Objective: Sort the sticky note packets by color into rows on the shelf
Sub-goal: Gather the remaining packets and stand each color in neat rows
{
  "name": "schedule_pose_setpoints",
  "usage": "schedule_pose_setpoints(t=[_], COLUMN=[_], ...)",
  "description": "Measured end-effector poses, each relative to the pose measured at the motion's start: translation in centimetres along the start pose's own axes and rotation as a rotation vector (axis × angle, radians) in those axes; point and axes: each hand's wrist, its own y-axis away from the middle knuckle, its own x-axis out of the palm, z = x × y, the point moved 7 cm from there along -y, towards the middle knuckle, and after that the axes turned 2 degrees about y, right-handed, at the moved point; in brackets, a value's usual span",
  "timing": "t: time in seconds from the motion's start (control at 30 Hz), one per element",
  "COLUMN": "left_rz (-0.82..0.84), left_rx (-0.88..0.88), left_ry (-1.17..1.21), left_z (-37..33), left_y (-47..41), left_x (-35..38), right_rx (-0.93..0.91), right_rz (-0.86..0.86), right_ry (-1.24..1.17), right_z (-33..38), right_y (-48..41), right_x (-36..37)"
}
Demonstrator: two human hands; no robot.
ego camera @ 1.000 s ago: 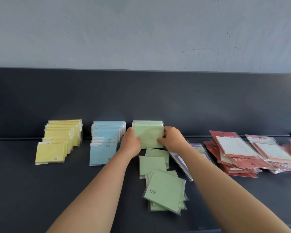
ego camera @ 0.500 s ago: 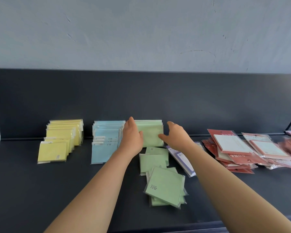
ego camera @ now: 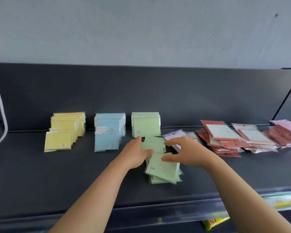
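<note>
On the dark shelf [ego camera: 40, 174] stand three rows of sticky note packets: yellow [ego camera: 64, 132], blue [ego camera: 107, 132] and green [ego camera: 145, 125], all leaning against the back panel. In front of the green row lies a loose pile of green packets [ego camera: 163, 169]. My left hand [ego camera: 134, 153] is at the pile's left side, its thumb resting on a green packet. My right hand [ego camera: 186, 152] hovers over the pile's right side with fingers spread. Neither hand has a packet lifted.
Purple packets [ego camera: 175, 134] lie flat just behind my right hand. Red packets [ego camera: 222, 137] and pink ones [ego camera: 286, 128] are heaped unsorted at the right. A white cable [ego camera: 2, 118] hangs at the far left. The shelf's front lip carries a label strip [ego camera: 279, 200].
Both hands have let go of the upright green row and drawn back toward me, down onto the loose green pile. The green row stays standing.
</note>
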Motion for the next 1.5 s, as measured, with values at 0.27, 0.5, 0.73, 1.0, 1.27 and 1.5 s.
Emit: schedule_pose_setpoints(t=[0.27,0.5,0.73,1.0,1.27,1.5], left_rz=[-0.143,-0.167,-0.089,-0.166,-0.037,0.059], left_rx=[-0.037,-0.160,-0.191,0.036,0.103,-0.061], left_ry=[0.022,0.055,-0.153,-0.041,0.226,-0.059], left_z=[0.9,4.3,4.7,1.1,-1.7,-0.6], left_y=[2.3,5.2,6.4,6.9,6.3,6.9], left_x=[-1.8,-4.5,-4.2,-3.7,-1.7,-0.1], right_rx=[0.032,0.070,0.101,0.090,0.024,0.173], right_rz=[0.028,0.065,0.067,-0.167,-0.235,-0.335], right_ry=[-0.021,-0.036,-0.045,-0.245,-0.486,-0.586], right_z=[-0.8,0.0,-0.3,-0.4,1.0,-2.9], right_y=[1.9,2.2,1.8,1.9,2.2,3.9], right_x=[2.2,3.4,4.4,1.8,0.9,-1.0])
